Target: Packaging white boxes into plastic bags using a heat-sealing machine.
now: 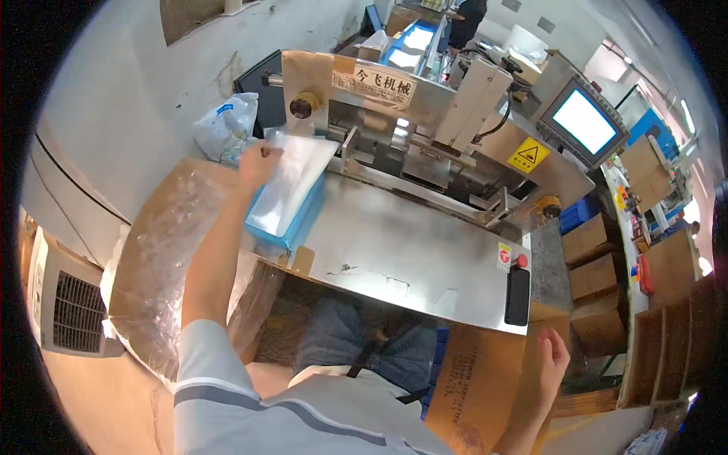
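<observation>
A stack of clear plastic bags lies on a light-blue box at the left end of a steel machine table. My left hand reaches over to the stack's left edge, its fingers closed at the film there; how many layers they pinch cannot be made out. Low at the right, my right hand hangs beside the table's front corner, above a brown cardboard box. Its fingers are curled in loosely, and nothing shows in them.
Behind the table stands the machine's metal frame, with a bright screen at right. A red button sits near the right edge. Plastic film lines a large carton at left. Cardboard boxes are stacked beyond the right side.
</observation>
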`<state>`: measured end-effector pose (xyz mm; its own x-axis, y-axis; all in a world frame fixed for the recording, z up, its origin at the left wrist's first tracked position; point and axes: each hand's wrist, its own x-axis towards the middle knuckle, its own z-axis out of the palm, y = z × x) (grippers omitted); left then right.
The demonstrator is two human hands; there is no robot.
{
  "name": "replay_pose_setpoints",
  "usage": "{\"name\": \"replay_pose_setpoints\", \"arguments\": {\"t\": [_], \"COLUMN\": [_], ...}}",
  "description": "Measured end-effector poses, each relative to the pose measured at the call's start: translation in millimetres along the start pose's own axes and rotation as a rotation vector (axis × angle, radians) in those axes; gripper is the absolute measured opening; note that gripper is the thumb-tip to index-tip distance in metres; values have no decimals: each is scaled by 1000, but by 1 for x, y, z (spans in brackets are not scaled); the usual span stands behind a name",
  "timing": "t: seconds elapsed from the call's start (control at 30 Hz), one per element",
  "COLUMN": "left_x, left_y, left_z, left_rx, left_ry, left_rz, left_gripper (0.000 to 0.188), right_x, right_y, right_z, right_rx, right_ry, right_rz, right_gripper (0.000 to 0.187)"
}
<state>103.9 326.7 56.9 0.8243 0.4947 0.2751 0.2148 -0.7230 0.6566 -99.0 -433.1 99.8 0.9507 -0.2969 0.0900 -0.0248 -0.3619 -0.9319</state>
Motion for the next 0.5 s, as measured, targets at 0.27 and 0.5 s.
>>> {"name": "replay_pose_setpoints", "arguments": {"t": [0.27, 0.5], "left_x": [-44, -195], "left_y": [80, 190], "left_z": [-27, -14], "left_rx": [-111, -293], "left_ry": [289, -284], "left_rz": [357, 649], "left_gripper": [20, 14], "right_x": [5, 2], "right_y": [-40, -153], "right_z": [30, 187], "right_rx": [-46, -175], "right_ry": [-11, -135], "right_rz": [-79, -778], "right_gripper": [38, 64]}}
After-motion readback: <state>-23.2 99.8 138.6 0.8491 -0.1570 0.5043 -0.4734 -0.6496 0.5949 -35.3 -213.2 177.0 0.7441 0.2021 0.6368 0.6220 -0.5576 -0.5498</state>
